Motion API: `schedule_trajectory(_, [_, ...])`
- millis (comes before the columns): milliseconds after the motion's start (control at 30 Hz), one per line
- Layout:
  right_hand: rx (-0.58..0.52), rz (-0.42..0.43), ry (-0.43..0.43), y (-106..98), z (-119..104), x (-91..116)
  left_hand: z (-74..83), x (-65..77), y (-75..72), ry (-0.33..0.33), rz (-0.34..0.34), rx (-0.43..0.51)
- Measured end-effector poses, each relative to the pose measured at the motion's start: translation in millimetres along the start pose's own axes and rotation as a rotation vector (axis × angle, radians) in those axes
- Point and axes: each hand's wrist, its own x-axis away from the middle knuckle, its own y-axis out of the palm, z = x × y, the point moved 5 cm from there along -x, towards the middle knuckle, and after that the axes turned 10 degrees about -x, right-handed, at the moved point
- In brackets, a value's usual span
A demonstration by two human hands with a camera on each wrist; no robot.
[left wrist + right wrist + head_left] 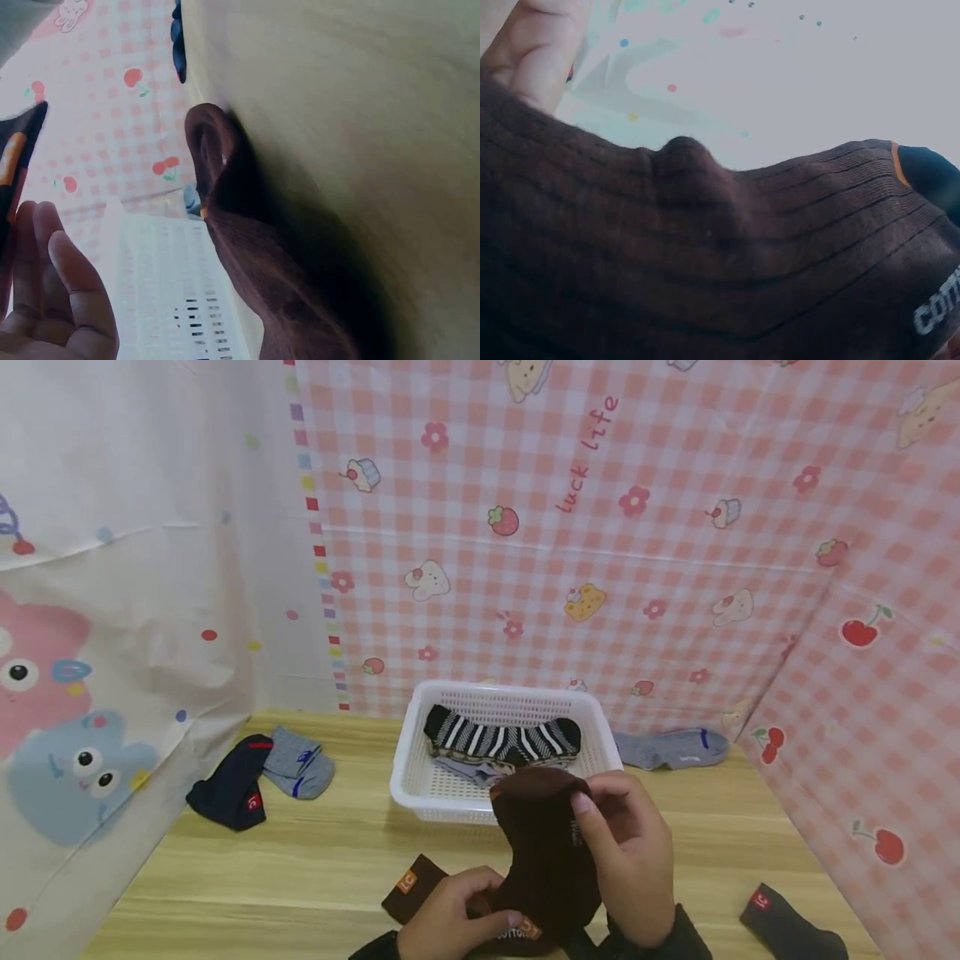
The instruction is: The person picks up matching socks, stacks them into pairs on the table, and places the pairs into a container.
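Note:
A dark brown sock (543, 860) is held up in front of the basket between both hands. My left hand (450, 922) pinches its lower end, by an orange label and white lettering. Thumb and fingers of my right hand (633, 860) grip the upper right side of the sock. On the table by the left hand lies a second brown sock (412, 885), also orange-labelled and partly hidden by that hand; in the left wrist view this brown sock (277, 277) stretches along the tabletop. Ribbed brown sock fabric (705, 240) fills much of the right wrist view.
Behind the hands stands a white plastic basket (405, 777) with black-and-white striped socks (506, 739) on top of others. A navy sock (228, 785) and grey socks (300, 764) lie left. Another grey sock (675, 749) is behind right, a dark grey one (795, 927) front right.

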Motion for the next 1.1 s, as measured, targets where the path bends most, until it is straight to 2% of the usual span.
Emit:
schedule_trajectory(67, [0.032,0.047,0.051,-5,3,1,0.8,0.6,-1.1,-0.007,0.006,0.008])
schedule_trajectory(167, [0.063,0.105,0.11,-15,8,2,0.4,0.8,-3.8,-0.066,0.016,0.027])
schedule_trajectory(300, [0.044,0.14,0.107,-22,11,3,0.3,0.7,-10.3,-0.129,0.04,0.016])
schedule_trajectory(467, [0.065,0.171,0.136,-27,14,1,1.4,-0.6,-22.2,-0.16,0.08,0.019])
schedule_trajectory(633, [0.071,0.186,0.154,-34,18,-1,4.3,-2.4,-35.1,-0.194,0.117,-0.027])
schedule_trajectory(767, [0.016,0.192,0.18,-38,23,-2,9.8,-3.9,-50.2,-0.185,0.176,-0.057])
schedule_trajectory(1100, [-0.264,0.148,0.222,-29,45,0,30.0,-0.2,-93.8,-0.176,0.339,-0.08])
